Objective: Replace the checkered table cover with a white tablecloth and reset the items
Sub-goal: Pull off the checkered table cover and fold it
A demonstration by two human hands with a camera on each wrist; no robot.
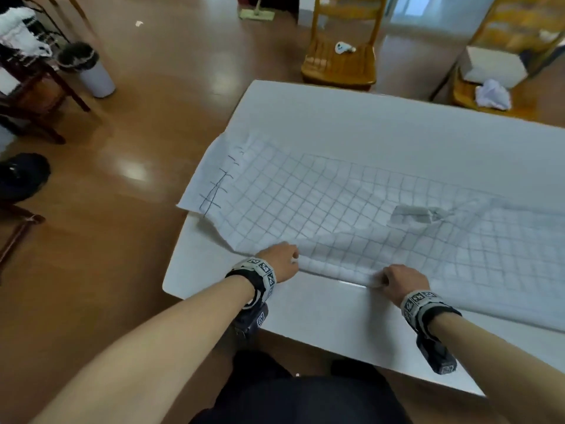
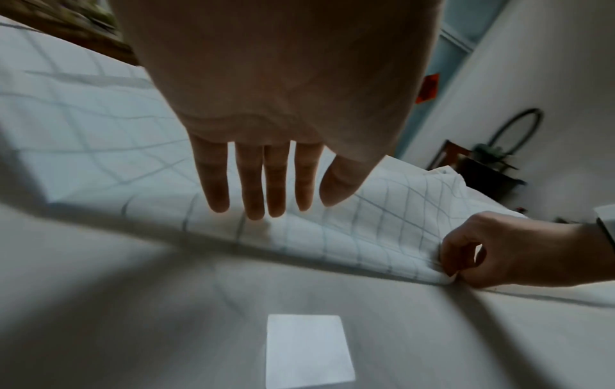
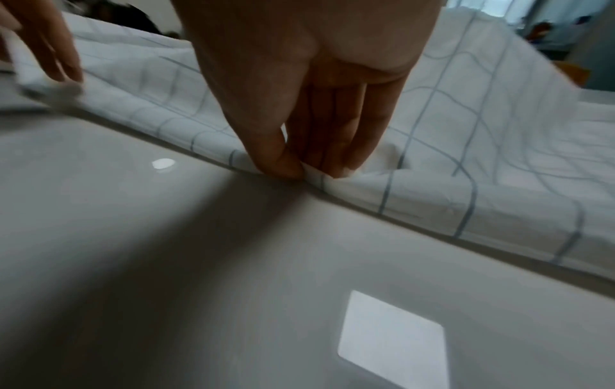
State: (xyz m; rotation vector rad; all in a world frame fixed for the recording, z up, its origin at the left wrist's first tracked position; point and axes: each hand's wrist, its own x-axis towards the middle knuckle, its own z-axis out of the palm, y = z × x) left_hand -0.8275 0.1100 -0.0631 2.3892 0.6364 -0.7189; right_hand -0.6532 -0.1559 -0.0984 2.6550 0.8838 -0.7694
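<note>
Checkered cover (image 1: 351,209) rumpled on white tabletop (image 1: 321,313). Right hand (image 1: 402,281) pinches its 6 o'clock edge; left hand (image 1: 279,260) released, fingers (image 2: 253,189) straight over cover.
</note>
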